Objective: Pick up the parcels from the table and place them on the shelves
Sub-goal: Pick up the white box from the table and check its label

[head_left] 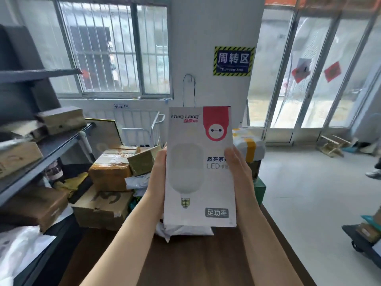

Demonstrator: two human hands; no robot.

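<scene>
A tall white LED bulb box (199,166) with a red panel at its top is held upright above the brown table (195,259). My left hand (157,178) grips its left edge and my right hand (240,174) grips its right edge. A white soft parcel (185,230) lies on the table just under the box. More parcels crowd the table's far end: a taped brown carton (111,170), a flat cardboard box (101,209) and a white parcel with yellow tape (250,147). The grey metal shelves (51,149) stand at the left, with several cardboard boxes on them.
A white pillar with a blue sign (234,60) rises behind the table. A white trolley frame (150,126) stands below the barred window. At the right edge sit a dark cart (362,238) and a person's shoe (374,173) on the pale floor.
</scene>
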